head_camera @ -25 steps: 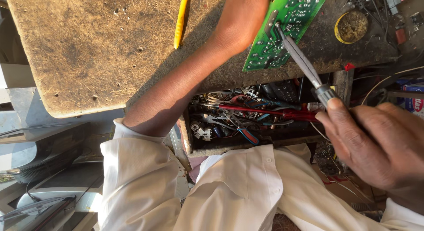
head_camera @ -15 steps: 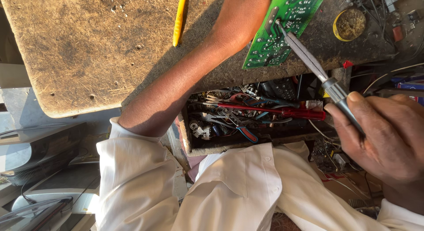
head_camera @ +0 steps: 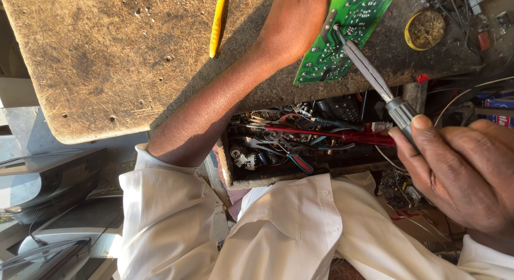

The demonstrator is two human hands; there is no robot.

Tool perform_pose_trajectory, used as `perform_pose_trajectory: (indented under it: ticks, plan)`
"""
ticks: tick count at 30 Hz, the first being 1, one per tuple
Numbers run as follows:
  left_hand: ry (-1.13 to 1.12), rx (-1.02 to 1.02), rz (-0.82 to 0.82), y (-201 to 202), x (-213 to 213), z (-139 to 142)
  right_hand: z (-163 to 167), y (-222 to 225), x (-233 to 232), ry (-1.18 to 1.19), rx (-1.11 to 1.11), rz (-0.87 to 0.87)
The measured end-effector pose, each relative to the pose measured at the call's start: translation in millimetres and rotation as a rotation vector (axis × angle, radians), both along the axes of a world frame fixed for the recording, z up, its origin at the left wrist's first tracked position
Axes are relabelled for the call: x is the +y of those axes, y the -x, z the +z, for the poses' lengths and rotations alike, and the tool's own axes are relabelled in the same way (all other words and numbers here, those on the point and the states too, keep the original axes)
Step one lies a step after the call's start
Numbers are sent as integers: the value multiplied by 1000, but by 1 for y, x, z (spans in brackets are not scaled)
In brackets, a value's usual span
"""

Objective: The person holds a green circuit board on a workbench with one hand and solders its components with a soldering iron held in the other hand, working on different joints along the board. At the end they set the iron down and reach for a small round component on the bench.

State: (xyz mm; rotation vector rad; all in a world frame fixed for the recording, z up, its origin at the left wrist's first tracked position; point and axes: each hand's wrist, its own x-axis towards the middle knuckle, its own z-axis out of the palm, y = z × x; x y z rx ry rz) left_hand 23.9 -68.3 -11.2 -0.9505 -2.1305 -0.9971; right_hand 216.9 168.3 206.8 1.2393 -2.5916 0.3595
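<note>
My left hand (head_camera: 297,20) holds a green circuit board (head_camera: 325,61) by its edge, tilted up against the worn wooden bench top (head_camera: 107,60). My right hand (head_camera: 460,173) grips the grey handle of a soldering iron (head_camera: 369,71). The iron's metal shaft runs up and left, and its tip touches the board near a small metal part by my left fingers. Both forearms come out of white sleeves.
Under the bench an open drawer (head_camera: 257,181) holds pliers, wires and a red-handled screwdriver (head_camera: 342,134). A yellow stick-like tool (head_camera: 217,23) lies on the bench top. A round yellow tin (head_camera: 425,29) and small parts sit at the far right.
My right hand has slid a little to the right along the iron's handle. The iron's tip stays on the board, and my left hand keeps its hold.
</note>
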Motion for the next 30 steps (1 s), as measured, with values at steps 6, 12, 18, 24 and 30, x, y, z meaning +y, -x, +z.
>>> perform_pose_trajectory:
  ticks: [6,12,18,24,30]
  plan:
    - [-107,-400,1,27,29,2,13,37,23,-10,-19,44]
    - [4,-18,149,56,74,3,7,76,72,-9,-34,83]
    - [-286,-611,116,56,81,14,8,97,73,-1,5,249]
    - [-165,-296,162,53,80,37,21,100,69,-9,109,258]
    - [-173,-404,202,52,91,47,22,104,75,-57,122,274]
